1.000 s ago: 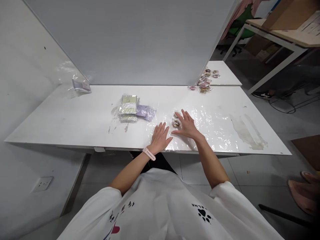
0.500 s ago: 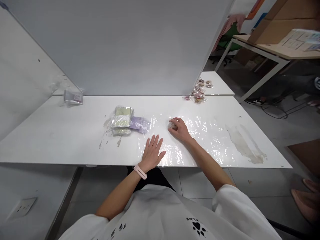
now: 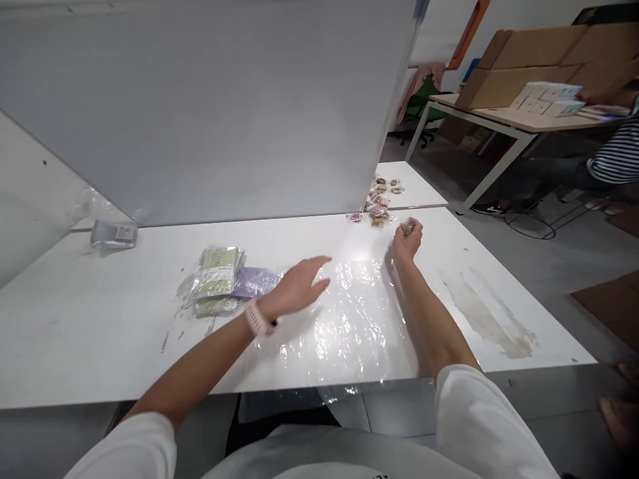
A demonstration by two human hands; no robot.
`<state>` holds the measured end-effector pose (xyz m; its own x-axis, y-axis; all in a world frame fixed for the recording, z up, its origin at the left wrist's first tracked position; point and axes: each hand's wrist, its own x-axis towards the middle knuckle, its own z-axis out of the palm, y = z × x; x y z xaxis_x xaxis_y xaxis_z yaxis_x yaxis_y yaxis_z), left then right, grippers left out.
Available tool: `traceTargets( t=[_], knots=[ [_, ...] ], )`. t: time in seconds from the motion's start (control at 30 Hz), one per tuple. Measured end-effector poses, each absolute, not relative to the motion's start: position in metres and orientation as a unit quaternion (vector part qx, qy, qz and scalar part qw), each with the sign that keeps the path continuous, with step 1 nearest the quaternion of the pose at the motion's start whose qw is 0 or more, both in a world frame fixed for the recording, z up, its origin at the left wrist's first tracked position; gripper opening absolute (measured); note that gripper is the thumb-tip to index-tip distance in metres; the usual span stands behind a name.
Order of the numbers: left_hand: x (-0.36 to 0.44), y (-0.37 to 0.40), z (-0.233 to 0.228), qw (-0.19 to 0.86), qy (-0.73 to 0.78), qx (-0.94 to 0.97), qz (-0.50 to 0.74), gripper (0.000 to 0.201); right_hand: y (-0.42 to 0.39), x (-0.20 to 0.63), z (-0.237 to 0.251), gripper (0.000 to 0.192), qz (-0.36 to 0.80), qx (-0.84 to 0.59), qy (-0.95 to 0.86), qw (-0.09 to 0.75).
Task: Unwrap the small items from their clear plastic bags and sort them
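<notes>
My right hand (image 3: 407,243) is closed around a small clear-wrapped packet (image 3: 407,228) with brownish contents, held up near the table's back right part. What exactly is in the wrapping is too small to make out. My left hand (image 3: 298,286) hovers over the table with thumb and fingers apart, holding nothing. Beneath it a large clear plastic sheet (image 3: 344,326) lies on the white table, its near end hanging over the front edge. Left of that hand lie green packets in clear bags (image 3: 215,271) and a purple packet (image 3: 253,282).
Several small wrapped pieces (image 3: 378,209) lie by the grey partition's (image 3: 224,120) right end. A clear bag with a label (image 3: 114,234) sits at the back left. A second desk (image 3: 504,118) bears cardboard boxes (image 3: 539,63); a person in a striped top (image 3: 619,153) sits there.
My right hand has lifted the small packet from the plastic sheet and carried it right and away from me. My left hand has risen from the sheet. The view has shifted.
</notes>
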<state>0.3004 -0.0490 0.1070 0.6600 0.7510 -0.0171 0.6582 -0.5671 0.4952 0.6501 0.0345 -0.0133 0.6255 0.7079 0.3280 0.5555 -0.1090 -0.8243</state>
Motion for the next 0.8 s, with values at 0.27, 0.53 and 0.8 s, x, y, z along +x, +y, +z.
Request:
traceTargets(
  t=[0.27, 0.53, 0.8],
  knots=[
    [0.454, 0.102, 0.028, 0.224, 0.535, 0.808, 0.105, 0.082, 0.086, 0.662, -0.036, 0.095, 0.031, -0.791, -0.446, 0.418],
    [0.565, 0.124, -0.019, 0.167, 0.416, 0.887, 0.116, 0.075, 0.138, 0.71, -0.042, 0.088, 0.018, -0.798, -0.477, 0.369],
    [0.616, 0.183, -0.023, 0.135, 0.392, 0.901, 0.129, 0.069, 0.2, 0.764, -0.046, 0.079, 0.035, -0.763, -0.487, 0.423]
  ],
)
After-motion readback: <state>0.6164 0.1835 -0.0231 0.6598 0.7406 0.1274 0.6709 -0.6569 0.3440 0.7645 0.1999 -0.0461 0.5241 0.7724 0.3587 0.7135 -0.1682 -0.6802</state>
